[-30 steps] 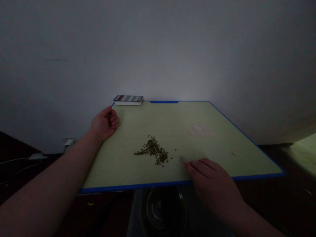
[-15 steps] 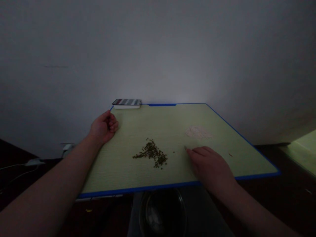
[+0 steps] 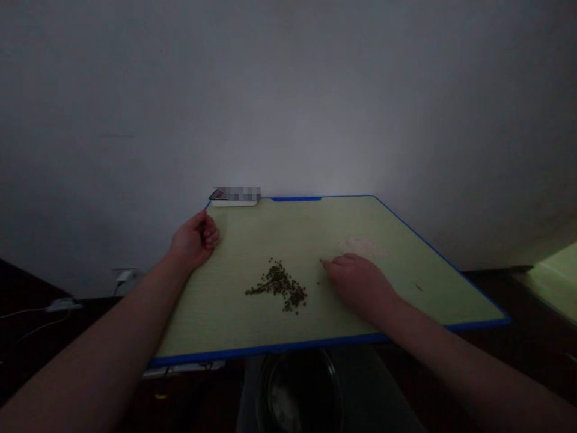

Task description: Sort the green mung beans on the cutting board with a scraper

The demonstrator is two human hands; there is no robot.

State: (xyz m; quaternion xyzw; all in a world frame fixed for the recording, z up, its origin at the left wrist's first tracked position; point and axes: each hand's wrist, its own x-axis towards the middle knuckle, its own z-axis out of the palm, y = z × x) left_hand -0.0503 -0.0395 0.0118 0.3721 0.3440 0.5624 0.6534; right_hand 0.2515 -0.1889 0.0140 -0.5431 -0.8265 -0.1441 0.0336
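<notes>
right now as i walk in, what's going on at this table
A person's right hand seems to pinch something small, too blurred to name, over the table. It is right of the dark grains, just nearer than the pale heap. The left hand, fingers curled, is at the table's left edge, away from both. A bowl sits below the near edge; its contents are too dark to tell.

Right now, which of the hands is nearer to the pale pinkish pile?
Right. The right hand is just on the near side of the pale pinkish pile; the left hand is well off to its left, by the tabletop's left edge.
</notes>
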